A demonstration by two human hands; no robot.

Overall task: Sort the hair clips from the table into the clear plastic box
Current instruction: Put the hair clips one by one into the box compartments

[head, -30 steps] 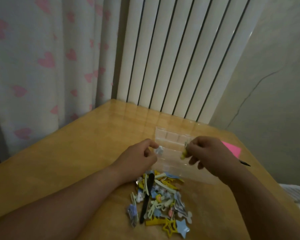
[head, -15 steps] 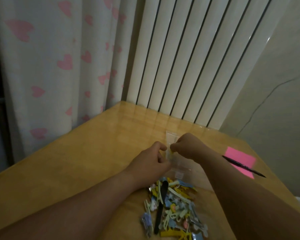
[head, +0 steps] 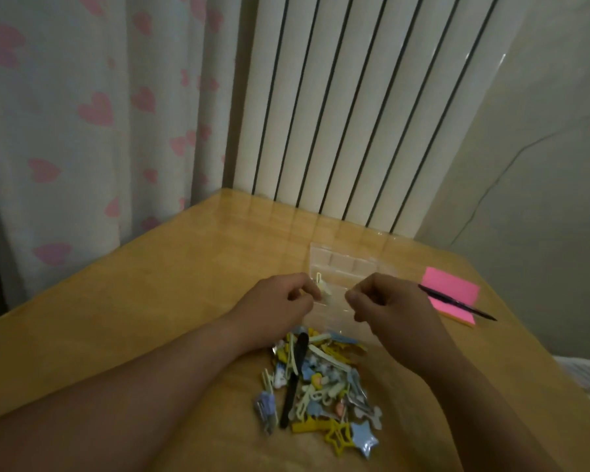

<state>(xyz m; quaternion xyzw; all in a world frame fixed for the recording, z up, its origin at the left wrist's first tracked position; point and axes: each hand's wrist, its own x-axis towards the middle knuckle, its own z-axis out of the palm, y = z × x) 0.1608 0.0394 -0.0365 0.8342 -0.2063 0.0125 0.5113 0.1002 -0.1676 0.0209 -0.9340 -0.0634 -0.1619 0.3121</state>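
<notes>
By my reading the sorting has barely begun. The pile of hair clips (head: pixel 321 379) lies heaped on the bench (head: pixel 150 318) just in front of the clear plastic box (head: pixel 351 264), between the two forearms. It is a large pile, with a long black clip (head: pixel 293 373) on its left, a yellow star clip (head: pixel 338 437) and a blue star clip (head: pixel 365 442) at its near edge, and many pastel ones tangled among them. The compartments that show look bare, though the clear walls and dim light make that hard to be sure of.

The left hand (head: pixel 280 301) has its grip clamped on a pale yellow clip (head: pixel 323 287), pinched at the fingertips over the box's left side. I judge this clip is being set into a compartment. The right hand (head: pixel 389 304) hovers over the box's near right part, fingers curled and thumb against forefinger. I cannot tell whether that grip holds anything.

To the right of the box, a pen (head: pixel 457 303) lies across pink sticky notes (head: pixel 453 287).

One clip is going in, and nearly the whole pile is left to sort.
</notes>
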